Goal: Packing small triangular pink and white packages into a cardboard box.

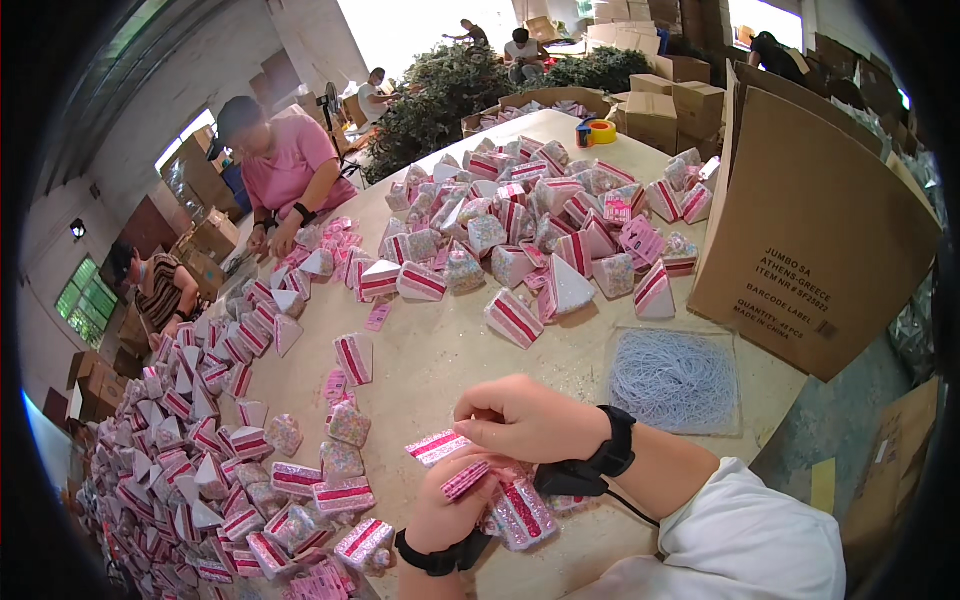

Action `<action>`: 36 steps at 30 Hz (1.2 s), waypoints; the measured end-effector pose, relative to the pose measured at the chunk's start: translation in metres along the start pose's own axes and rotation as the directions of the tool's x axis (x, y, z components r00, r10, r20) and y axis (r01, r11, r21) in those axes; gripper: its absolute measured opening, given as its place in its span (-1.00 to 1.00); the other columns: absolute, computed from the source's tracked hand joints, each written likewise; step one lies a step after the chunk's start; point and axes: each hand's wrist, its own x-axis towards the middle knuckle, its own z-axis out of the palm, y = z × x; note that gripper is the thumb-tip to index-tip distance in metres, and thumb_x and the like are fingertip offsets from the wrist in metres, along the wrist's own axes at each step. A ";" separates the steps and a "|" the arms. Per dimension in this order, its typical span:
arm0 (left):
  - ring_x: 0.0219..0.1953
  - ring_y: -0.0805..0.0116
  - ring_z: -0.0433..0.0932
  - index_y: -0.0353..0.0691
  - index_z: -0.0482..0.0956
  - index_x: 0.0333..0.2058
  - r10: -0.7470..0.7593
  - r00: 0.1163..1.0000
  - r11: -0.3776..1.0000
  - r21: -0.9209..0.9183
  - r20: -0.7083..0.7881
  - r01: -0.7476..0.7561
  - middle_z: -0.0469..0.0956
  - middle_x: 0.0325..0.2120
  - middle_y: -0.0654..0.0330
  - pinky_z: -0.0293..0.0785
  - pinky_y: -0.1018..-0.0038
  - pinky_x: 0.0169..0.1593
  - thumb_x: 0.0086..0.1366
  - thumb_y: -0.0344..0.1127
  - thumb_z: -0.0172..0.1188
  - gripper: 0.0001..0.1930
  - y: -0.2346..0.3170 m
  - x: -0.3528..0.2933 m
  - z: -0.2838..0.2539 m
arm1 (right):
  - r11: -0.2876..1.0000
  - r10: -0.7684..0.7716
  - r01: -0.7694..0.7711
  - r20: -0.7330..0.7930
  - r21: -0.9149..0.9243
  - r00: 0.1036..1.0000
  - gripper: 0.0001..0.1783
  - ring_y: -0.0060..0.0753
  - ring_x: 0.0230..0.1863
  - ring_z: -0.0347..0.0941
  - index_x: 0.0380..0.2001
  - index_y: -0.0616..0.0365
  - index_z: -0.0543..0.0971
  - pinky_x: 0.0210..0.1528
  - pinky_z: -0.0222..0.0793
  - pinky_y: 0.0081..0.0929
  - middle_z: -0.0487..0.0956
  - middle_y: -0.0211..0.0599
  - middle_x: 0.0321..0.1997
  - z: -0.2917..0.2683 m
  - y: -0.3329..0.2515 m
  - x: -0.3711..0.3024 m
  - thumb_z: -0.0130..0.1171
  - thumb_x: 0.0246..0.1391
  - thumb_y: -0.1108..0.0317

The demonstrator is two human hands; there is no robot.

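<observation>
Over the near edge of the worktable (440,345), the two hands work close together. The left hand (450,508) is curled, grasping a small pink piece (466,481) between its fingers; the right hand (530,418) arches just beyond it, thumb and fingers drawn together, but I cannot tell whether they pinch anything. A glittery pink cake slice (521,514) sits just to the right of the left hand and on the near side of the right, partly covered by fingers. Its red band slants from the left hand toward the near edge, its near end leaning right, and the left hand is the closer one. A second slice (437,447) shows beyond the left hand, by the right fingertips; whether it is held or resting is unclear. Toward the right edge of the surface, a clear tray (738,402) carries tangled pale string (672,378), well apart from both hands, the right arm nearer.
</observation>
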 end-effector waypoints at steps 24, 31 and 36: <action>-0.28 0.48 0.50 -0.39 0.49 -0.22 -0.095 0.984 0.992 -0.102 -0.151 0.080 0.52 -0.34 0.17 0.41 0.59 -0.20 0.24 -0.54 0.01 -0.84 -0.001 -0.008 -0.011 | 0.957 -0.028 0.110 0.292 -0.267 0.956 -0.84 -0.11 -0.41 0.47 -0.41 0.24 0.57 -0.34 0.37 -0.34 0.54 -0.09 -0.47 -0.019 0.011 -0.003 0.15 -0.07 0.38; -0.37 0.51 0.49 -0.36 0.49 -0.24 -0.171 0.964 0.975 -0.178 -0.204 0.135 0.54 -0.42 0.20 0.40 0.61 -0.27 0.28 -0.44 0.01 -0.86 -0.004 -0.008 -0.012 | 0.939 -0.140 0.153 0.063 -0.308 0.988 -0.86 -0.17 -0.46 0.45 -0.44 0.23 0.56 -0.40 0.36 -0.39 0.52 -0.14 -0.52 -0.016 0.009 -0.004 0.16 -0.12 0.41; -0.41 0.52 0.47 -0.32 0.50 -0.30 -0.308 0.903 0.914 -0.356 -0.298 0.195 0.54 -0.43 0.22 0.40 0.59 -0.31 0.31 -0.35 0.00 -0.84 -0.005 -0.006 -0.011 | 0.953 -0.131 0.104 -0.077 -0.283 0.988 -0.87 -0.07 -0.43 0.43 -0.51 0.22 0.53 -0.35 0.36 -0.29 0.49 -0.11 -0.54 -0.010 -0.011 -0.007 0.10 -0.12 0.38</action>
